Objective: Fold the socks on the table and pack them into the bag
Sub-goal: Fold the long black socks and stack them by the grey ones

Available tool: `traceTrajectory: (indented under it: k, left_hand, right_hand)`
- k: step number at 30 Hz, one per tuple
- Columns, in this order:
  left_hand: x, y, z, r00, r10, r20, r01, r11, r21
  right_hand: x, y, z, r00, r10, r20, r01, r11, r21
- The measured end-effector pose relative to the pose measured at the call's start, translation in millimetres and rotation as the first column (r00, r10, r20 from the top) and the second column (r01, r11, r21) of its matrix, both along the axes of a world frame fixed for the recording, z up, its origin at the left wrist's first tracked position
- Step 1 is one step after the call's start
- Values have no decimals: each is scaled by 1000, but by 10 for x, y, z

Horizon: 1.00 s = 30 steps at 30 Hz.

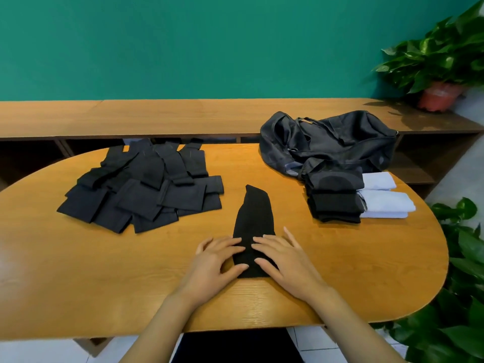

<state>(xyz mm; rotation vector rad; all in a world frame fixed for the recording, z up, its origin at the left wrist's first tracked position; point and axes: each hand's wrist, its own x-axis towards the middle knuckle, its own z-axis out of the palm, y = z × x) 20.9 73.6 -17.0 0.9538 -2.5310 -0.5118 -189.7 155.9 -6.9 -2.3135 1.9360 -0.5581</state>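
Two straight-fingered grips: L hand (215, 262) & R hand (287, 260) press flat on black sock (253, 212).

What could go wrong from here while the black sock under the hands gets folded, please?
1. The left hand and right hand press only the near end of the black sock; its far end lies free and slightly crooked, so the fold may come out uneven.
2. The pile of unfolded socks reaches the far edge of the table; some could slip off.
3. The folded stack by the bag may topple when more is added.
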Motion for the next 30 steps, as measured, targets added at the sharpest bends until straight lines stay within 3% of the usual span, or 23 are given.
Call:
traceTrajectory:
  k: [3,6,8,10,13,16,18,20,22,23,25,28,30]
  left_hand:
    - [-3,33,41,997,24,-72,-26,999,-24]
    - [-58,-29,59,963,162,-217,-155,987,51]
    - [-154,-129,137,913,302,-274,-261,949,177]
    - [-316,-294,251,876,419,-240,-324,879,351]
    - [-608,-578,427,791,582,-189,-310,647,697]
    - [-749,-728,578,645,755,-118,-100,236,967]
    - [-721,-774,631,684,726,-71,-28,124,992]
    - [-652,-799,663,756,648,-88,39,90,995]
    - [-572,-791,732,795,594,-122,49,138,989]
    - [-537,-788,777,804,577,-148,31,208,978]
    - [-490,-778,914,798,558,-227,-26,409,912]
    - [-422,-775,1160,740,516,-432,-36,672,740]
    - [-382,-731,1346,699,397,-594,37,810,585]
  right_hand:
    - [-9,13,-45,997,-19,77,26,995,-98]
    - [-66,-30,-10,968,-157,196,192,966,-171]
    - [-89,-146,67,928,-315,198,336,938,-80]
    - [-106,-335,127,896,-419,145,416,908,52]
    - [-78,-638,228,862,-478,170,447,874,190]
    - [-35,-838,301,736,-526,426,417,848,327]
    - [-29,-880,369,569,-524,634,344,852,395]
    - [-68,-870,432,412,-518,750,267,855,444]
    - [-147,-836,524,278,-545,791,173,838,517]
    - [-188,-811,580,253,-559,790,118,828,548]
    - [-259,-774,695,294,-529,796,64,842,535]
    - [-298,-766,885,413,-296,861,222,950,220]
    - [-288,-744,1018,435,-120,892,317,948,-28]
